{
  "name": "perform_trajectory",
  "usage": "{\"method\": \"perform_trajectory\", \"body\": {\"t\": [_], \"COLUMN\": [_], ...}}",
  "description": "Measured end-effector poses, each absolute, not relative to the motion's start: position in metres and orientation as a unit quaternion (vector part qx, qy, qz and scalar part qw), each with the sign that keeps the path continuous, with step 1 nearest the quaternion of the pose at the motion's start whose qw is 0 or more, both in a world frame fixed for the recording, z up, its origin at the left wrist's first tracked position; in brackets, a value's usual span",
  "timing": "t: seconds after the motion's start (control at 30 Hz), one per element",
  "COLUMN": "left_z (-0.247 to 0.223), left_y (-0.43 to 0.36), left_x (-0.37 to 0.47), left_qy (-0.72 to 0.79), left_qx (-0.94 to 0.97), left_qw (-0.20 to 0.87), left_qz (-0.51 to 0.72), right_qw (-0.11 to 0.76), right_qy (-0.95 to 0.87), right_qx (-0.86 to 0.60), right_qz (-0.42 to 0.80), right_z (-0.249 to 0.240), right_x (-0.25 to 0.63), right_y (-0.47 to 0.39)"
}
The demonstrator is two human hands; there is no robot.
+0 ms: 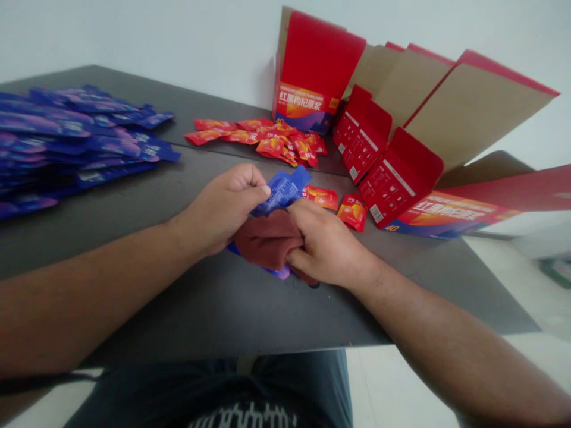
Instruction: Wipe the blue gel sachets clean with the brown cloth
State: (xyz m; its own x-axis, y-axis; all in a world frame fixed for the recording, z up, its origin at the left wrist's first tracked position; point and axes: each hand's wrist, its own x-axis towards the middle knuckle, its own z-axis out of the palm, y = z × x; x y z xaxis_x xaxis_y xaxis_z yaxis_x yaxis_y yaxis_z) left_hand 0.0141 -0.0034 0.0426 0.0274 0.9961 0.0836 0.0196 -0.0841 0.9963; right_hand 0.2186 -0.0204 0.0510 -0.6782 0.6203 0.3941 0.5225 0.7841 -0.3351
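My left hand is closed, its thumb and fingers pinching a blue printed packet by its left side. My right hand grips a reddish-brown cloth, which lies against the packet and covers its middle. A blue and purple edge shows below the cloth; whether it belongs to the same packet I cannot tell. Just beyond my right hand, two red-orange sachets lie on the table, the nearer one in full view and the other partly hidden.
A big pile of blue packets covers the table's left side. Several red-orange sachets lie heaped at the back. Open red cartons stand behind and to the right, flaps raised. The dark table's front edge is close to my lap.
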Motion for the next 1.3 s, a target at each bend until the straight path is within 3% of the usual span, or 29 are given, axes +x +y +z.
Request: {"method": "perform_trajectory", "body": {"t": [0.27,0.5,0.77,1.07,1.3], "left_z": [0.041,0.043,0.042,0.041,0.041], "left_y": [-0.004,-0.003,-0.002,0.0,-0.002], "left_x": [0.017,0.015,0.018,0.015,0.015], "left_qy": [0.467,0.482,0.48,0.491,0.496], "left_qx": [0.488,0.517,0.489,0.522,0.516], "left_qw": [0.543,0.489,0.533,0.485,0.521], "left_qz": [0.499,0.511,0.497,0.501,0.465], "right_qw": [0.36,0.257,0.349,0.272,0.368], "right_qy": [-0.805,-0.909,-0.813,-0.901,-0.792], "right_qx": [-0.469,-0.314,-0.463,-0.328,-0.484], "right_qz": [0.051,0.094,0.058,0.077,0.056], "right_z": [0.061,0.049,0.059,0.047,0.057], "right_x": [0.236,0.219,0.235,0.218,0.242], "right_y": [0.004,-0.019,0.004,-0.02,0.014]}}
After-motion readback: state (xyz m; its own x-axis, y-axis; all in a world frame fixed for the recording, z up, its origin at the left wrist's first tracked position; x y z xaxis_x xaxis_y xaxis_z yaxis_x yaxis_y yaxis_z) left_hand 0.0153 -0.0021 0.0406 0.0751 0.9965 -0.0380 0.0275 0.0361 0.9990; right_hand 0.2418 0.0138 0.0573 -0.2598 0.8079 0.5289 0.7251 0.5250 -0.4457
